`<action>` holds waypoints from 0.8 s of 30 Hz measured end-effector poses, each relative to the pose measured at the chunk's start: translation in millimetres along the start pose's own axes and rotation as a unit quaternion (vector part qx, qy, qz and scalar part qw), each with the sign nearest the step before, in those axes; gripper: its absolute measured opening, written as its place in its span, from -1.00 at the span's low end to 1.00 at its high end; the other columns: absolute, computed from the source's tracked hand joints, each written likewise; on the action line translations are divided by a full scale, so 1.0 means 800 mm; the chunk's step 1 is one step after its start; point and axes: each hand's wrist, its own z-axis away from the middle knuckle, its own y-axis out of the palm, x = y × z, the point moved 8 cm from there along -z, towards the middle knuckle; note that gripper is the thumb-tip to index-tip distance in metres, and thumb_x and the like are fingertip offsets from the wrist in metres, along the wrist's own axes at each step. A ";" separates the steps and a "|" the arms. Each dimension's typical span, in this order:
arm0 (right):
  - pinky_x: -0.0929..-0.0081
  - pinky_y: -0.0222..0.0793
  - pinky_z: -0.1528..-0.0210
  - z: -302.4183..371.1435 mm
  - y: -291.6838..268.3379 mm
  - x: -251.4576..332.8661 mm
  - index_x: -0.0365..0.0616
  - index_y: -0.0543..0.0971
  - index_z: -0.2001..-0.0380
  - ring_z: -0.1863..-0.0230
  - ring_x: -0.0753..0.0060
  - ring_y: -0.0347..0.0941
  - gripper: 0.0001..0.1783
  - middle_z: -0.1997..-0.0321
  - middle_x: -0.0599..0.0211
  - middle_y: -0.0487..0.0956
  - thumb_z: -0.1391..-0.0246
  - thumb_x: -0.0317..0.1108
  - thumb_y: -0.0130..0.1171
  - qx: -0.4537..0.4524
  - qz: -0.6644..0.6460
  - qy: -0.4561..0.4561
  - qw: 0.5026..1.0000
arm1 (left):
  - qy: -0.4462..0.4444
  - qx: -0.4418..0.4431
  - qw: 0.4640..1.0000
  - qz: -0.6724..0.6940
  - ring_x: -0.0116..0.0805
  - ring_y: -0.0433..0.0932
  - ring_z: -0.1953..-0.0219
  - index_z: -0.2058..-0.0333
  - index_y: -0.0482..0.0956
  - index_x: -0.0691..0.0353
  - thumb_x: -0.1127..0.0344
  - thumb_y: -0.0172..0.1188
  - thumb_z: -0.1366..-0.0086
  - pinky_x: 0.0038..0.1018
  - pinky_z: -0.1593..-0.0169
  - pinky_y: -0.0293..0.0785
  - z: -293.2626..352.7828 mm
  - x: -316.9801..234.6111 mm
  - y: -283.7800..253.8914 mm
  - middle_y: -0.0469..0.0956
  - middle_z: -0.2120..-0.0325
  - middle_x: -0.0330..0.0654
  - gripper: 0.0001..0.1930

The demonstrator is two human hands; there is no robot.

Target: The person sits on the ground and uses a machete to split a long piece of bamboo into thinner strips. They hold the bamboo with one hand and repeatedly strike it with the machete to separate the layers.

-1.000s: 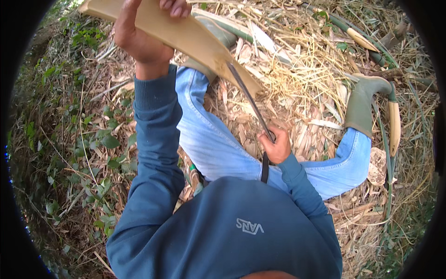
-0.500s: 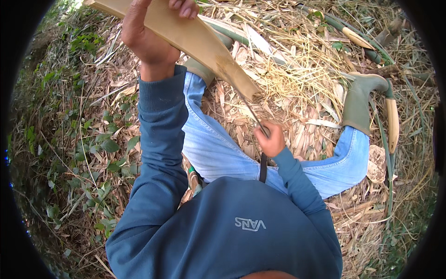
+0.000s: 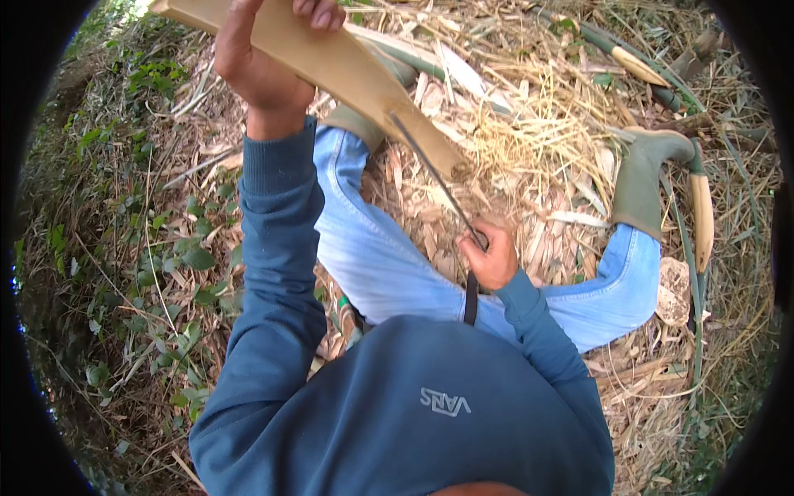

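My left hand (image 3: pixel 269 70) is wrapped round a long, tan, smooth piece of wood (image 3: pixel 331 70) that slants across the top and tapers down to a narrow end on the right. In my right hand (image 3: pixel 490 253), closed over my lap, is a thin dark tool (image 3: pixel 437 175), like a narrow blade seen edge-on. Its far end meets or overlaps the wood near the narrow part; whether it touches I cannot tell. My fingers cover its near end.
My legs in blue jeans (image 3: pixel 372 248) and green boots (image 3: pixel 641 178) spread either side of ground strewn with chips and pale shavings (image 3: pixel 529 149). Cut green stems (image 3: pixel 405 51) lie beyond. On the right are a curved pale-and-green pole (image 3: pixel 701 215) and a stone (image 3: pixel 672 289); leafy plants (image 3: pixel 194 256) grow left.
My right hand has shifted slightly right and down, and more of the dark tool shows against the wood. My left hand and the wood have moved a little left.
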 end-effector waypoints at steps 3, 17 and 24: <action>0.26 0.27 0.47 0.011 0.004 0.008 -0.39 0.51 0.52 0.60 0.28 0.38 -0.74 0.69 0.06 0.41 0.01 -0.33 0.20 -0.021 -0.046 -0.040 0.998 | 0.007 0.029 1.000 0.000 -0.36 0.30 0.57 0.26 0.32 0.25 -0.02 0.05 -0.31 -0.44 0.38 0.32 0.002 0.000 0.007 0.26 0.54 -0.22 -0.61; 0.43 0.21 0.52 -0.015 0.010 -0.038 -0.31 0.50 0.57 0.64 0.48 0.30 -0.77 0.67 0.22 0.45 -0.03 -0.36 0.20 -0.010 0.047 0.028 0.998 | 0.010 0.002 1.000 -0.001 -0.38 0.28 0.56 0.28 0.32 0.24 -0.02 0.07 -0.31 -0.47 0.40 0.30 -0.005 0.004 -0.002 0.26 0.54 -0.23 -0.61; 0.28 0.25 0.46 0.000 0.003 0.002 -0.38 0.50 0.53 0.57 0.31 0.38 -0.70 0.64 0.05 0.44 0.01 -0.29 0.23 -0.030 -0.003 -0.037 0.999 | 0.021 0.010 1.000 0.002 -0.39 0.28 0.56 0.27 0.32 0.25 -0.01 0.06 -0.31 -0.47 0.40 0.30 -0.001 0.000 0.006 0.25 0.54 -0.22 -0.62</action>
